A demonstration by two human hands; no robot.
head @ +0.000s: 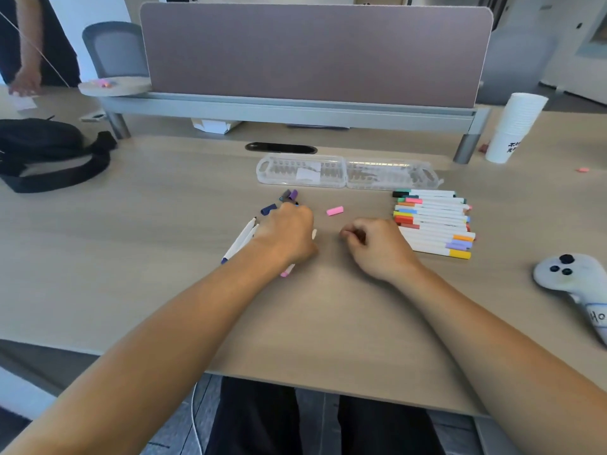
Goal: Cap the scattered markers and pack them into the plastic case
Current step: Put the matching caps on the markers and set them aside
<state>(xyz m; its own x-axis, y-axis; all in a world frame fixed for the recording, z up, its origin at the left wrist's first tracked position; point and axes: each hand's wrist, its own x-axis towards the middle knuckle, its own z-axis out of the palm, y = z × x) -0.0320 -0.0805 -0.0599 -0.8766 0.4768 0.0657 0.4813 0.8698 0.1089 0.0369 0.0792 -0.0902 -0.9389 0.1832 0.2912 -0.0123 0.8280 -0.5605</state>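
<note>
Pink cap (pixel 335 210) lies crosswise just above the gap between curled, empty right hand (pixel 377 244) and left hand (pixel 287 231) covering pink-ended marker (pixel 286 272), grip unclear.

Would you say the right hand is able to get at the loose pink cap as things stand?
Probably yes. The pink cap lies alone on the bare desk just beyond the right hand, with nothing between them; the left hand, apparently gripping a marker, sits off to the side.

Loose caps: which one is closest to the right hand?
The pink cap, lying alone just beyond the right hand. The dark blue cap and purple cap cluster by the left hand.
</note>
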